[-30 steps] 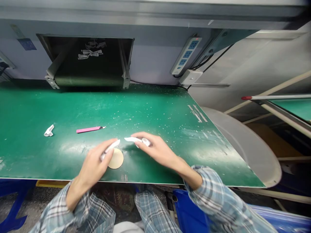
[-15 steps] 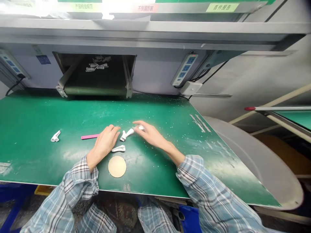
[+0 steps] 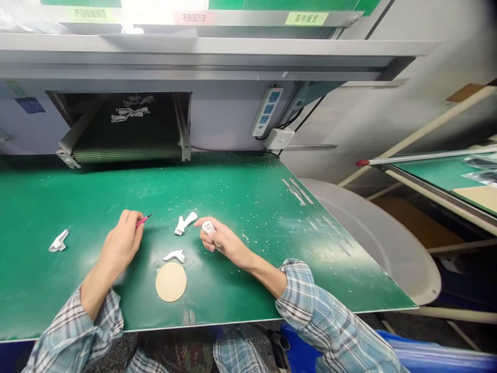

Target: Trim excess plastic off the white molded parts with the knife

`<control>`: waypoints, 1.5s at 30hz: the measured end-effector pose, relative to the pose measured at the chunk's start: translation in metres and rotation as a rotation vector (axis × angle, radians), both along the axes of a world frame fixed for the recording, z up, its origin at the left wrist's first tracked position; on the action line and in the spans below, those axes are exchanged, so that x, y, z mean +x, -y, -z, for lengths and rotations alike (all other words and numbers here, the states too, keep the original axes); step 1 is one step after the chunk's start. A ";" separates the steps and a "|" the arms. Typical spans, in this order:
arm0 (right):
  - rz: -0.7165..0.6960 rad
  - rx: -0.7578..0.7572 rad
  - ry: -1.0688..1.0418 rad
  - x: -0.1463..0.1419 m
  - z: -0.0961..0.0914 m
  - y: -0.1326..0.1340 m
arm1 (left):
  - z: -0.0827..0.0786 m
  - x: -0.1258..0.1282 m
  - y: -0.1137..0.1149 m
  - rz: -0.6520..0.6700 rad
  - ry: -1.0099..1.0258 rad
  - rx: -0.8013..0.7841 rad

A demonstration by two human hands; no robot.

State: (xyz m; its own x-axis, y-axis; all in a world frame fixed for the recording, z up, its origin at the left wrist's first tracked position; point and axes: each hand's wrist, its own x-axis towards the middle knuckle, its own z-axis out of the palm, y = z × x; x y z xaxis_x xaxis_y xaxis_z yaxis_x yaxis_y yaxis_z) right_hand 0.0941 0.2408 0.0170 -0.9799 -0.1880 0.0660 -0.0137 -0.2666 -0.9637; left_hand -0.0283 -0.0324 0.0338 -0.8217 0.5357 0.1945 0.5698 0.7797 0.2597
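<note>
My left hand (image 3: 120, 243) is closed round a pink craft knife (image 3: 143, 220), whose blade tip sticks out to the right. My right hand (image 3: 219, 239) pinches a small white plastic part (image 3: 208, 227) between thumb and fingers. Between the hands, two more white plastic parts lie on the green table (image 3: 252, 207): one (image 3: 184, 223) farther off and one (image 3: 174, 255) nearer. A tan round disc (image 3: 171, 282) rests just below the nearer one. Another white part (image 3: 59, 241) lies far to the left.
A conveyor opening (image 3: 124, 129) at the back holds several white parts. A power strip (image 3: 266, 111) hangs on the back wall. A large round white tray (image 3: 373, 238) sits off the table's right edge. A blue bin (image 3: 427, 352) is below.
My left hand has put down its white part and picked up the pink knife farther left. My right hand has laid one part down and now holds a small part.
</note>
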 end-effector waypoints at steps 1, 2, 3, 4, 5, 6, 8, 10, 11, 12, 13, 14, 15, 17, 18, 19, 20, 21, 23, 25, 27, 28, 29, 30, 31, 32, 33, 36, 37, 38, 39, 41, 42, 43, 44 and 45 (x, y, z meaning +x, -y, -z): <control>0.011 0.025 -0.023 0.002 -0.001 0.001 | -0.006 0.003 -0.008 0.019 0.085 0.112; 0.020 0.045 -0.048 0.005 -0.002 0.002 | -0.011 0.008 -0.016 0.052 0.179 0.214; 0.028 0.061 -0.074 0.007 -0.003 0.003 | -0.017 0.012 -0.025 0.089 0.267 0.286; 0.040 0.072 -0.100 0.009 -0.004 0.005 | -0.022 0.017 -0.034 0.127 0.339 0.342; 0.055 0.077 -0.124 0.011 -0.005 0.006 | -0.025 0.021 -0.041 0.171 0.397 0.387; 0.073 0.079 -0.144 0.012 -0.005 0.007 | -0.027 0.025 -0.048 0.213 0.442 0.420; 0.113 0.069 -0.181 0.013 -0.004 0.008 | -0.028 0.030 -0.056 0.290 0.494 0.457; 0.163 0.072 -0.249 0.013 -0.002 0.008 | -0.024 0.034 -0.059 0.352 0.513 0.470; 0.205 0.102 -0.298 0.012 0.000 0.007 | -0.021 0.036 -0.058 0.380 0.515 0.481; 0.255 0.153 -0.349 0.012 0.001 0.007 | -0.018 0.038 -0.058 0.407 0.521 0.494; 0.306 0.217 -0.395 0.011 0.002 0.006 | -0.015 0.040 -0.057 0.431 0.533 0.509; 0.351 0.284 -0.432 0.011 0.003 0.005 | -0.013 0.042 -0.056 0.449 0.552 0.525; 0.387 0.345 -0.459 0.011 0.003 0.004 | -0.010 0.045 -0.055 0.462 0.575 0.539; 0.422 0.428 -0.485 0.011 0.004 0.003 | -0.007 0.049 -0.055 0.478 0.629 0.558; 0.429 0.450 -0.489 0.012 0.005 0.003 | -0.006 0.051 -0.055 0.484 0.650 0.564; 0.435 0.464 -0.491 0.012 0.005 0.004 | -0.005 0.053 -0.056 0.490 0.661 0.569; 0.440 0.470 -0.489 0.013 0.006 0.005 | -0.004 0.054 -0.056 0.502 0.662 0.569; 0.444 0.467 -0.483 0.014 0.006 0.006 | -0.003 0.056 -0.057 0.516 0.650 0.566; 0.447 0.444 -0.476 0.015 0.006 0.009 | -0.002 0.058 -0.059 0.543 0.598 0.552; 0.445 0.432 -0.485 0.016 0.006 0.011 | -0.001 0.060 -0.060 0.557 0.544 0.539; 0.450 0.444 -0.506 0.016 0.006 0.013 | -0.002 0.060 -0.061 0.560 0.517 0.532; 0.454 0.456 -0.517 0.016 0.005 0.013 | -0.002 0.061 -0.061 0.563 0.513 0.532; 0.459 0.468 -0.525 0.016 0.005 0.013 | -0.002 0.061 -0.061 0.566 0.510 0.533; 0.465 0.476 -0.532 0.016 0.005 0.014 | -0.003 0.061 -0.061 0.567 0.510 0.533; 0.468 0.480 -0.540 0.016 0.005 0.014 | -0.003 0.061 -0.061 0.566 0.511 0.534; 0.469 0.482 -0.548 0.016 0.005 0.014 | -0.003 0.061 -0.061 0.566 0.513 0.534; 0.471 0.481 -0.558 0.016 0.005 0.014 | -0.003 0.061 -0.061 0.565 0.516 0.533; 0.478 0.480 -0.581 0.015 0.005 0.015 | -0.002 0.061 -0.061 0.562 0.528 0.522; 0.481 0.482 -0.586 0.015 0.004 0.015 | -0.002 0.061 -0.061 0.562 0.532 0.519; 0.484 0.485 -0.588 0.015 0.004 0.015 | -0.002 0.061 -0.061 0.562 0.536 0.517; 0.487 0.489 -0.589 0.016 0.004 0.015 | -0.002 0.061 -0.061 0.563 0.540 0.516; 0.493 0.497 -0.591 0.016 0.003 0.015 | -0.003 0.061 -0.062 0.568 0.543 0.515; 0.495 0.500 -0.592 0.016 0.003 0.016 | -0.003 0.061 -0.062 0.572 0.543 0.512; 0.496 0.500 -0.593 0.016 0.003 0.016 | -0.003 0.061 -0.062 0.576 0.544 0.509; 0.495 0.498 -0.595 0.016 0.003 0.016 | -0.003 0.060 -0.062 0.581 0.545 0.506; 0.493 0.496 -0.594 0.016 0.003 0.016 | -0.003 0.060 -0.062 0.584 0.548 0.502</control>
State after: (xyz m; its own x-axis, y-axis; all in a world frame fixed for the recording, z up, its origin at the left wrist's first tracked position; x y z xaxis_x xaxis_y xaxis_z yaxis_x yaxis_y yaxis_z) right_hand 0.1106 0.2244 0.0142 -0.7873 0.1014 0.6081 -0.5461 0.3430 -0.7643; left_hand 0.0316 0.0294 0.0366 -0.4955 0.8497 0.1804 0.5339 0.1341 0.8349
